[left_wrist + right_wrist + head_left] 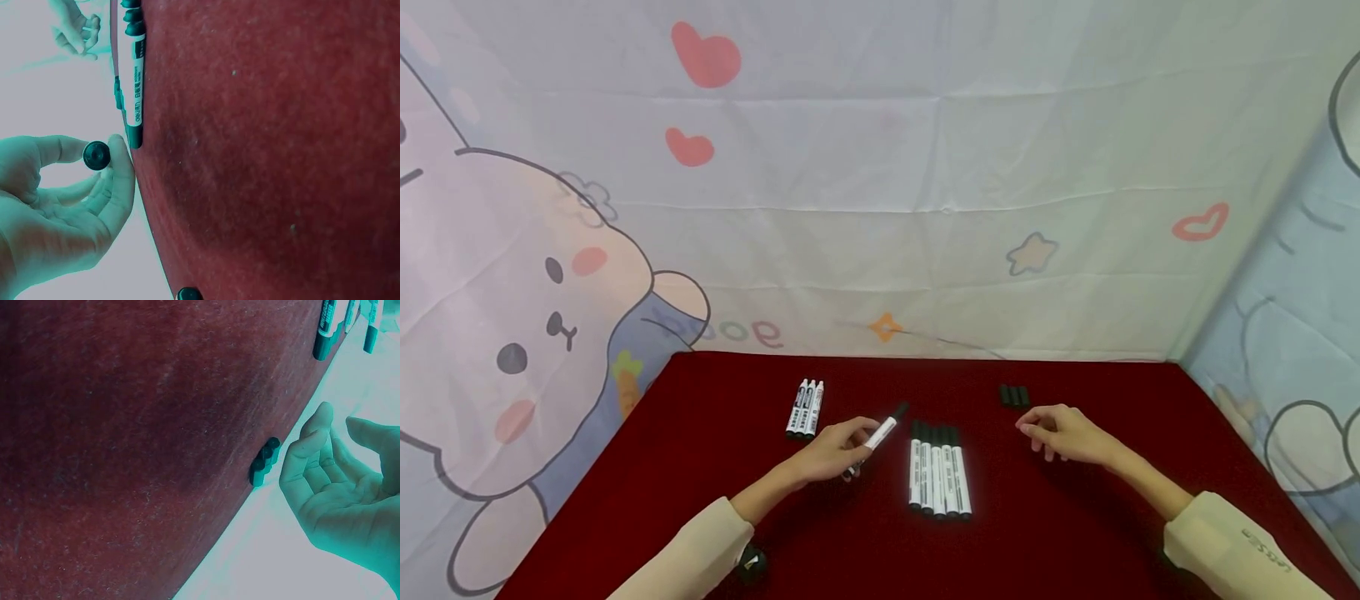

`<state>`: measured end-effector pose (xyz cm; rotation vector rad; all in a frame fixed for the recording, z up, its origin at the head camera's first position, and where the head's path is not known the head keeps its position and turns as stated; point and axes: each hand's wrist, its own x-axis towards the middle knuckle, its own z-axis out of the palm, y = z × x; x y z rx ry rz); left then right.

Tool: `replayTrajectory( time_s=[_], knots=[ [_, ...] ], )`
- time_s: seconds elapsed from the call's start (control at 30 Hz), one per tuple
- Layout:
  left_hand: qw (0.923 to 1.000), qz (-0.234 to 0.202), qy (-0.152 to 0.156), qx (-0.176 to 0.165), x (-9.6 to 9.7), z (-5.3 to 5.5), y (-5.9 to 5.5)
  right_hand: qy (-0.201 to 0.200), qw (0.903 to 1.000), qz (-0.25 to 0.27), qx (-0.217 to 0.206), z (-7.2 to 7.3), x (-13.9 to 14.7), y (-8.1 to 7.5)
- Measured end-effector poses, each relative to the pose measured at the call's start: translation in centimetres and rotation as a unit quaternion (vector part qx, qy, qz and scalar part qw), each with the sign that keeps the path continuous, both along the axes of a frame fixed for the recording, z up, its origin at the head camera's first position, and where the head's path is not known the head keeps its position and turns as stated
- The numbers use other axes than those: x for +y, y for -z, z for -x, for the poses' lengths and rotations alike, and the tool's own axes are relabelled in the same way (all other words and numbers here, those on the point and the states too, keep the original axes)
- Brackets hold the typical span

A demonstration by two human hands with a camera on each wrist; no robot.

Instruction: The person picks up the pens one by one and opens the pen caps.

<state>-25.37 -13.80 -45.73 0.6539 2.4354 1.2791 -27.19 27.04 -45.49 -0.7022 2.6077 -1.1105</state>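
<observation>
My left hand (835, 450) pinches a white marker (882, 433) between thumb and fingers, tilted with its black cap pointing up and right. In the left wrist view that marker shows only its round black end (97, 155). Over the right side of the table hovers my right hand (1067, 433), fingers loosely bent and nothing in them. Just beyond it stand three black caps (1014, 396) side by side. Between the hands lies a row of several white markers (937, 479) with black caps. Three markers with bare pale tips (805, 410) lie left of the held one.
A dark red cloth (700, 467) covers the table. Behind it hangs a pale printed curtain (880, 167), which continues along both sides. Near the left sleeve sits a small dark round object (751, 563), partly hidden by the cuff.
</observation>
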Motion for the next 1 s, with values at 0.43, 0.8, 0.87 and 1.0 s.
replayTrajectory(
  time_s=[0.43,0.8,0.87,1.0],
  knots=[
    [0.9953,-0.027,0.076,0.054,0.0,0.4,-0.5,-0.031,0.9995,0.006,-0.006,-0.1,-1.5,0.4],
    [0.9869,-0.004,0.15,0.059,0.4,0.3,-0.7,-0.044,0.9979,0.022,-0.041,-0.5,-3.9,0.7],
    [0.9856,0.001,0.159,0.057,0.5,0.3,-0.7,-0.049,0.9974,0.025,-0.046,-0.6,-4.5,0.6],
    [0.9833,0.0,0.173,0.056,0.7,0.3,-0.6,-0.063,0.9959,0.034,-0.056,-0.9,-5.7,0.6]
  ],
)
